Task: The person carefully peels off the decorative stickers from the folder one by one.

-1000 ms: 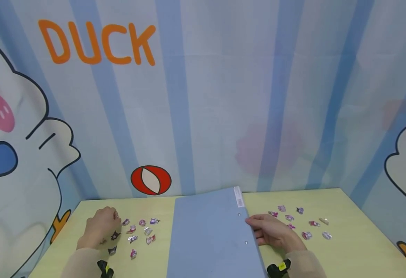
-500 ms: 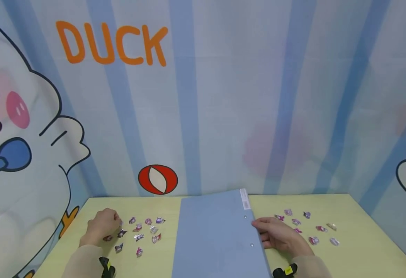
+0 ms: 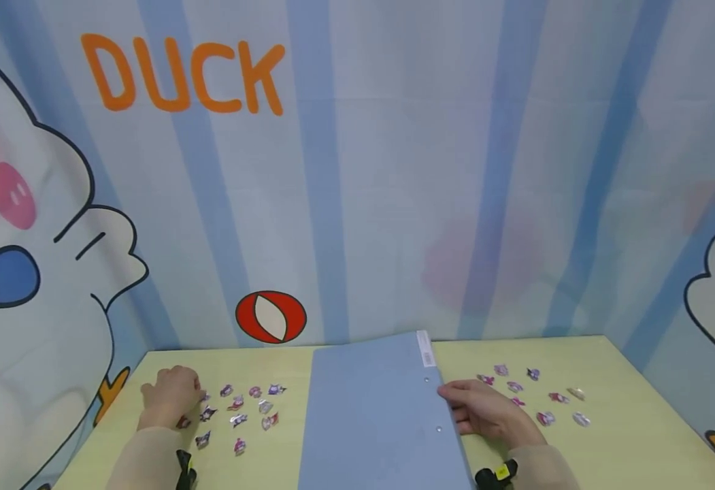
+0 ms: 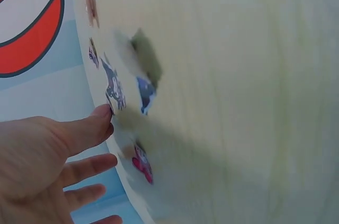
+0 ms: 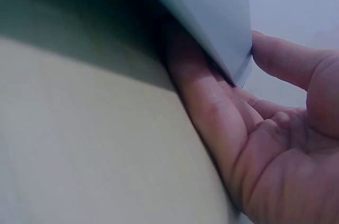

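Note:
On the left of the table my left hand [image 3: 170, 396] is low over the surface. Its thumb and forefinger pinch at the edge of a small sticker [image 4: 109, 103], mostly hidden by the thumb; the other fingers are spread. Several shiny cut-out stickers [image 3: 238, 420] lie close to its right. A blue folder [image 3: 375, 408] with a white barcode label and two rivets occupies the middle. My right hand [image 3: 486, 412] grips its right edge, thumb on top and fingers underneath; the right wrist view shows that edge raised off the table.
A second scatter of stickers [image 3: 545, 418] lies right of the folder, beyond my right hand. The pale yellow table [image 3: 626, 422] ends at a blue striped backdrop [image 3: 388, 170] printed with a duck and a red-and-white ball.
My left hand shifts slightly left and turns, with its fingertips lower by the sticker group; a sticker shows beside them. The right hand keeps its hold on the folder. The head view sways sideways.

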The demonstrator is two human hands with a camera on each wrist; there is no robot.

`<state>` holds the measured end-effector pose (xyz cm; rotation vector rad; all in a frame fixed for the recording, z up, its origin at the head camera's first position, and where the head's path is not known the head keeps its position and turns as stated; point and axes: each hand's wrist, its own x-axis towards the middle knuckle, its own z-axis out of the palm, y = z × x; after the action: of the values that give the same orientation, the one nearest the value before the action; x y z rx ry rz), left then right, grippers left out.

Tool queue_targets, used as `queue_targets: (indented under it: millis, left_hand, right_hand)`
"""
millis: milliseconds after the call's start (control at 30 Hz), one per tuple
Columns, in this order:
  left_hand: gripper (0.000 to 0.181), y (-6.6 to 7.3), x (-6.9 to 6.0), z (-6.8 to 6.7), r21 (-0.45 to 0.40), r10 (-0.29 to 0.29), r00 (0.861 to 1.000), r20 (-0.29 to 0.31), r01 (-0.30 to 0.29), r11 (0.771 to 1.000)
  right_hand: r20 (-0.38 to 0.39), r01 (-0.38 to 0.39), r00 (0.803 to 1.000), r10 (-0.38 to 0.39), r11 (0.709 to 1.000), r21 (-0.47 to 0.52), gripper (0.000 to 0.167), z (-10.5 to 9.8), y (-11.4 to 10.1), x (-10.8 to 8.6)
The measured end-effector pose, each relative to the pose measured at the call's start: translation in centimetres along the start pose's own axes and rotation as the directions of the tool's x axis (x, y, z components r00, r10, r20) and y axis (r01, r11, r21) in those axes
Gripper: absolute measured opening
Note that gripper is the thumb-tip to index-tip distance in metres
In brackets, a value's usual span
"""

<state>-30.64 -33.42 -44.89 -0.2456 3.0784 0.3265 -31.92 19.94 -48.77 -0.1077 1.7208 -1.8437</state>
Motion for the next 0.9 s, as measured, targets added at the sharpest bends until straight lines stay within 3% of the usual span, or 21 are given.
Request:
queue_targets:
  millis: [233,700,767,900]
  left_hand:
    - [0.017,0.1,-0.2,-0.2,-0.007,-0.028,0.999,0.038,0.028,1.0]
    - [0.022,0.2,-0.6,-0.2,-0.003,-0.077,0.997,0.01,0.077,0.997]
    - [0.021,0.1,-0.5,-0.1,0.006,-0.076,0.997,0.009,0.076,0.997]
    - [0.027,-0.1,-0.5,-0.1,0.007,-0.081,0.997,0.004,0.081,0.997]
  right_hand:
    - [-0.029,-0.009,1.0,0.009,1.0,-0.009,0.043,0.2,0.2,-0.4]
    - [-0.115,-0.006,0.993,-0.008,0.994,-0.113,0.042,0.6,-0.3,-1.2]
    - [-0.158,-0.009,0.987,-0.02,0.983,-0.182,0.04,0.6,-0.6,-1.5]
    - [-0.303,-0.058,0.952,-0.042,0.948,-0.313,0.035,0.2,-1.2,-2.3]
